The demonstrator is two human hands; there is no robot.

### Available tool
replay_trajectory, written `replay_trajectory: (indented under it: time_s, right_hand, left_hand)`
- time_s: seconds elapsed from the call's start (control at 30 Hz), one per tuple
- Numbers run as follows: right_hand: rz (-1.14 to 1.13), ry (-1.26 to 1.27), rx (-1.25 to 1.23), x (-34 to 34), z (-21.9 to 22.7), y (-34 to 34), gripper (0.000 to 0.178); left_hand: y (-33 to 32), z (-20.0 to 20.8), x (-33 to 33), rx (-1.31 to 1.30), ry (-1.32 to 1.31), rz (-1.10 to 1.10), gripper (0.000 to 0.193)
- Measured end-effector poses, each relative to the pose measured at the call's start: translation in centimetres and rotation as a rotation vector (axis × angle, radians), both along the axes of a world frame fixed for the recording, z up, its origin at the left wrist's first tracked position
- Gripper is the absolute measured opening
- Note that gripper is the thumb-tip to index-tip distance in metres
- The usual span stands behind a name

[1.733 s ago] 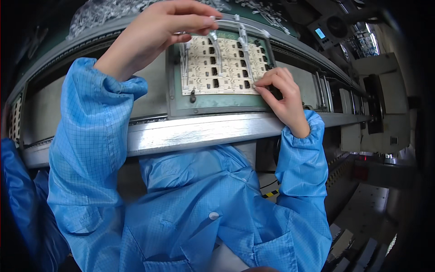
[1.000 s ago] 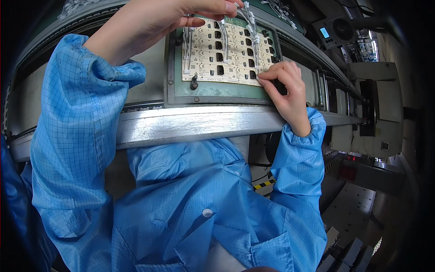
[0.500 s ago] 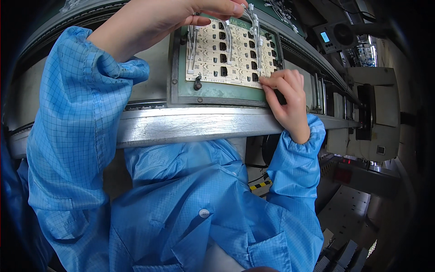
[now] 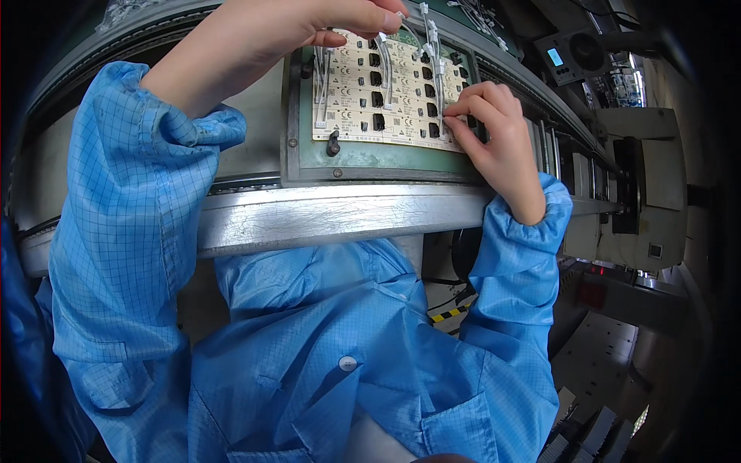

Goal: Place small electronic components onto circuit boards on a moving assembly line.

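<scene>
A cream circuit board panel (image 4: 401, 131) with rows of black components lies in a green framed fixture (image 4: 370, 163). Over the panel's far edge, my left hand (image 4: 347, 19) is closed in a pinch, with a thin white-ended wire lead (image 4: 414, 32) curving from its fingertips. My right hand (image 4: 498, 127) is at the panel's right part, thumb and forefinger pinched on the near end of another wire lead (image 4: 441, 81) that runs lengthwise over the board. More wire leads stand on the board: one at the left column (image 4: 322, 92), another in the middle (image 4: 386, 73).
A bare metal rail (image 4: 340, 216) runs between my body and the fixture. Dark clamp knobs (image 4: 333, 143) stick up from the fixture. Loose wire leads (image 4: 482, 23) lie beyond the far rail. A device with a lit screen (image 4: 554, 57) stands at the far right.
My right hand has shifted a little away from me and to the right, its fingers now higher along the lead. The left hand has moved slightly left. The fixture appears slightly further left.
</scene>
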State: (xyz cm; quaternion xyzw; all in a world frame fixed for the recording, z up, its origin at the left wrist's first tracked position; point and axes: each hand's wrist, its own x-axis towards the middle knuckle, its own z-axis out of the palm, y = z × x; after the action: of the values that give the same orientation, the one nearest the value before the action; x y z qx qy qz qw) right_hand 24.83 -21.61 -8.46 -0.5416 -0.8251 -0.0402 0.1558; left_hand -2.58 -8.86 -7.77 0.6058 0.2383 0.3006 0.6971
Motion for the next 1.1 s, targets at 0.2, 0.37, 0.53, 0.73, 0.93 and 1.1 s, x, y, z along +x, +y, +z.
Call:
replay_trajectory:
  time_s: [0.2, 0.37, 0.53, 0.73, 0.93, 1.1]
  right_hand:
    - [0.026, -0.106, -0.090, 0.1, 0.8, 0.8, 0.011]
    - [0.070, -0.117, -0.152, 0.3, 1.2, 1.5, 0.012]
    - [0.014, -0.122, -0.148, -0.3, 1.0, 1.2, 0.011]
    - [0.060, 0.086, -0.175, 2.1, 2.3, 3.3, 0.018]
    - [-0.024, 0.478, 0.229, 4.1, 1.0, 9.4, 0.016]
    - [-0.130, 0.348, 0.251, 6.3, -0.2, 9.8, 0.017]
  left_hand:
    - [-0.1, -0.1, 0.3, 0.048, 0.024, -0.015, 0.015]
    - [-0.7, -0.1, 0.7, 0.166, 0.053, -0.010, 0.015]
    - [-3.2, 0.4, 1.1, 0.496, 0.207, 0.054, 0.014]
    - [-1.3, -4.0, 6.8, 1.657, -0.849, 0.760, 0.015]
    - [-7.1, -3.1, 4.7, 1.382, 0.561, 0.345, 0.012]
    - [-7.4, -2.4, 5.0, 1.286, 0.696, 0.274, 0.004]
